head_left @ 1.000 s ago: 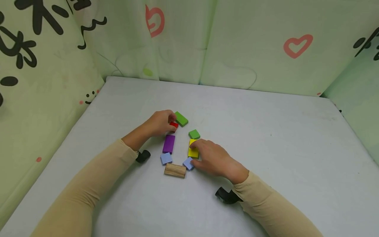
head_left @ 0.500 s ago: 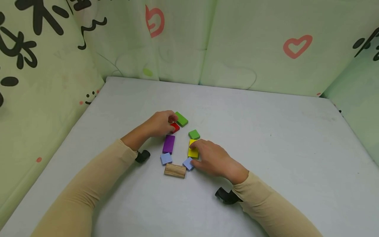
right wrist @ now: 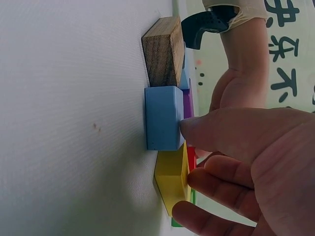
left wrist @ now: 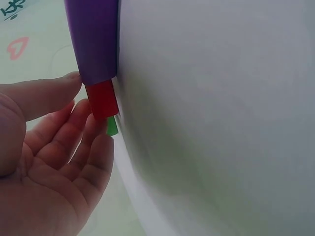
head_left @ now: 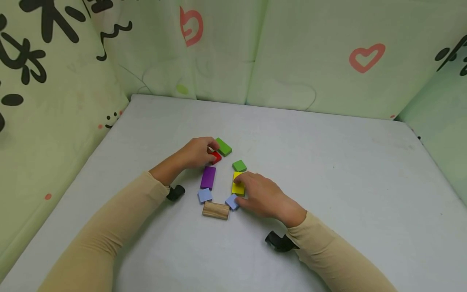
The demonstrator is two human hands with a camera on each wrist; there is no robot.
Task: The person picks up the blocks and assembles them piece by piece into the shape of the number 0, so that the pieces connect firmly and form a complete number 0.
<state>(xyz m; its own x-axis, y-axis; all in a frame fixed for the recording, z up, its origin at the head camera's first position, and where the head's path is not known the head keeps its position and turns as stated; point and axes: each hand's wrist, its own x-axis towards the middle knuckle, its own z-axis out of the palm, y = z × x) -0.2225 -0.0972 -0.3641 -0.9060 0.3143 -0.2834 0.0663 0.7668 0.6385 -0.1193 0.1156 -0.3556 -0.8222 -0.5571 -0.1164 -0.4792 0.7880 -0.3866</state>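
Several wooden blocks form a loose ring on the table. My left hand has thumb and fingers around the red block, at the far left of the ring. The purple block adjoins it on the near side, and a long green block lies beyond it. My right hand spreads over the right side, thumb at a light blue block and fingertips beside the yellow block. A small green block sits just past the yellow one.
A bare wood-grain block lies at the near end of the ring, beside a second light blue block. A white cloth covers the table. Pale green printed curtains stand behind and at both sides.
The red block has shifted slightly to the right and turned in my left hand, mostly in the first half second. My right hand and the other blocks stay in place.
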